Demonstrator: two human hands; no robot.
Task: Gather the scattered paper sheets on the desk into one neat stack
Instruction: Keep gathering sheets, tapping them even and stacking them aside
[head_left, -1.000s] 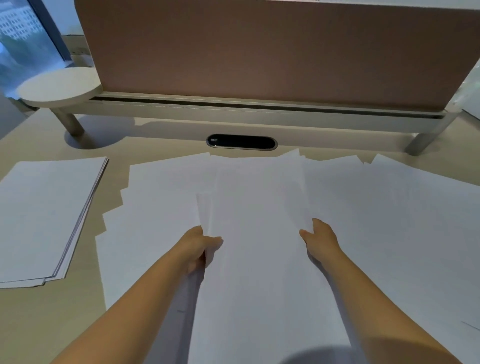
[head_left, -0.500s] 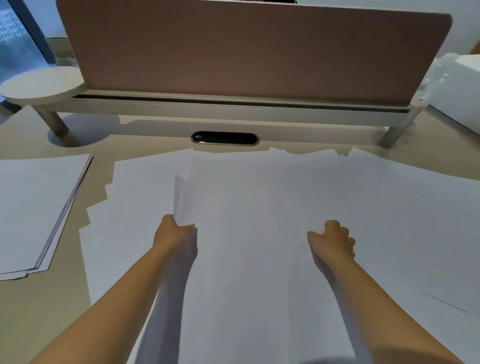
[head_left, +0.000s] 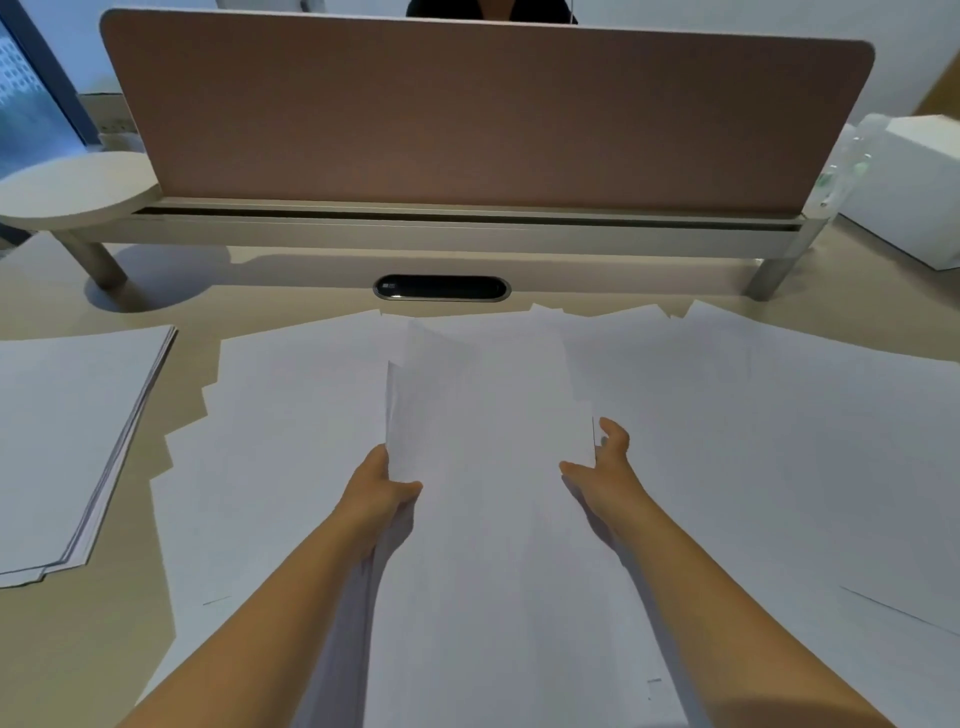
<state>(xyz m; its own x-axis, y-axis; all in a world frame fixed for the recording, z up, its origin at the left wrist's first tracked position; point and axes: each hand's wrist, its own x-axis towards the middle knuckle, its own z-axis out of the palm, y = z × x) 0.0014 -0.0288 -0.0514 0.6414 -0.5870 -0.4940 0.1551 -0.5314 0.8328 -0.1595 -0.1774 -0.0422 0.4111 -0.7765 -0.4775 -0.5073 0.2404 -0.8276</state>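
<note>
Left hand (head_left: 382, 491) pinches the left edge of a lifted bundle of white sheets (head_left: 488, 415), thumb on top; right hand (head_left: 605, 467) holds the right edge, thumb on top and a finger curled behind. Loose sheets (head_left: 753, 441) fan out around and under the bundle, nearly reaching the black cable slot (head_left: 441, 288). Beige bench (head_left: 62, 649) shows bare at near left. Squared stack (head_left: 67, 441) lies apart at left. Brown divider panel (head_left: 488, 119) closes off the back.

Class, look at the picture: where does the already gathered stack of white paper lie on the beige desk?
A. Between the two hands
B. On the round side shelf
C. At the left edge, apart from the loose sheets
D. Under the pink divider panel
C: the gathered stack of white paper lies at the left, bare beige desk separating it from the loose white sheets.
</note>
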